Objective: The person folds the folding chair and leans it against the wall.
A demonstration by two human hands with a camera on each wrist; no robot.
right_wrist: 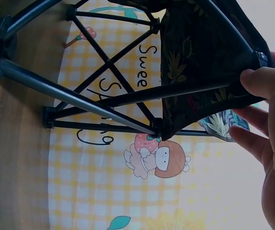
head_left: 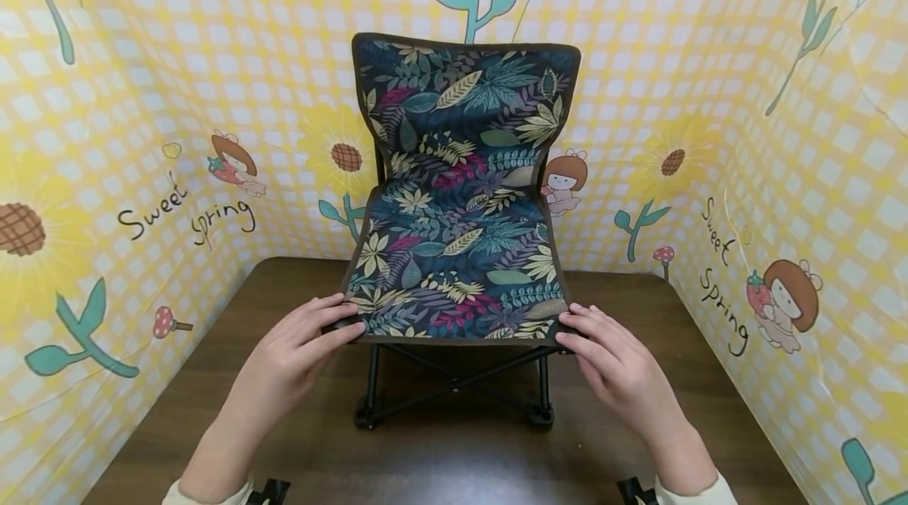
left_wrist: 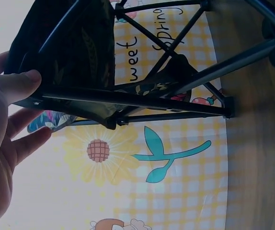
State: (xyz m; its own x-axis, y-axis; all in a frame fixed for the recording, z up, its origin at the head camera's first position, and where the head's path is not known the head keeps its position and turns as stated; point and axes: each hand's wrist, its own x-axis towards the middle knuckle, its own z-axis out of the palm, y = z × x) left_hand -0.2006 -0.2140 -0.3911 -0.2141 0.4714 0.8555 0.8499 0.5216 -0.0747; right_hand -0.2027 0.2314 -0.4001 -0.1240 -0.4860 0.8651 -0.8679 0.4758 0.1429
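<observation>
A small folding chair (head_left: 461, 253) with dark leaf-patterned fabric stands unfolded on the brown tabletop, its backrest away from me. My left hand (head_left: 291, 347) grips the front left corner of the seat. In the left wrist view the left thumb (left_wrist: 22, 84) presses the underside at the frame tube, with fingers on the upper side. My right hand (head_left: 620, 359) holds the front right corner the same way, and its thumb (right_wrist: 259, 81) lies by the tube end in the right wrist view. Black crossed legs (head_left: 454, 387) spread below the seat, their feet at the table.
The brown table (head_left: 298, 426) carries the chair. A yellow checked cloth (head_left: 284, 95) with sunflowers and "Sweet Spring" lettering hangs behind and along both sides. Black straps show at both wrists, below cream sleeves (head_left: 698, 493).
</observation>
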